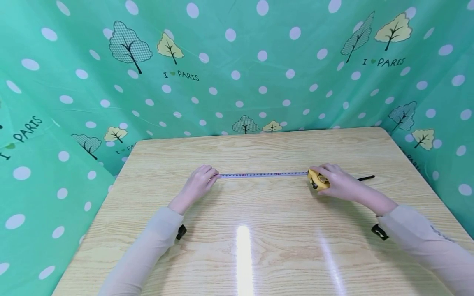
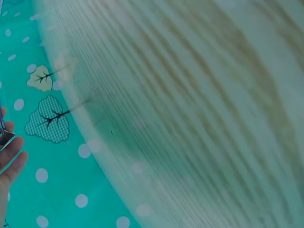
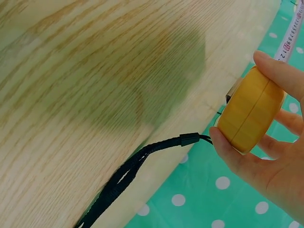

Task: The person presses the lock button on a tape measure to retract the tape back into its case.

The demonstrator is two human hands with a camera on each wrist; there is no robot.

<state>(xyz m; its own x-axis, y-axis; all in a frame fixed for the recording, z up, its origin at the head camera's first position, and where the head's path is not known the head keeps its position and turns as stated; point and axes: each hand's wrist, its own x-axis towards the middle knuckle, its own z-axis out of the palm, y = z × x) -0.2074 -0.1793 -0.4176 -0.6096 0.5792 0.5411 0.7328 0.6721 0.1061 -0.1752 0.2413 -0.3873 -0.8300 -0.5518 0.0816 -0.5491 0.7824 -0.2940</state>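
Nearest are two pale sleeves, the left [image 1: 144, 250] and the right [image 1: 426, 242], with a small black block [image 1: 181, 232] by the left cuff and another [image 1: 379, 232] by the right one. Between the arms, a white glare [image 1: 244, 259] streaks the wood-grain table [image 1: 177, 156]. Farther on, the right hand [image 1: 342, 183] grasps a yellow case [image 1: 317, 180], thumb and fingers curled round its sides. A black strap [image 3: 164, 143] trails from the case, away from the blade. The left hand [image 1: 197, 181] pinches the end of the blade [image 1: 263, 174]; its metal tip [image 2: 6, 137] shows at the fingers in the left wrist view. The blade runs straight between the hands, over the table's middle. Behind hangs a green cloth [image 1: 222, 90] with white dots, trees and "I PARIS" lettering.
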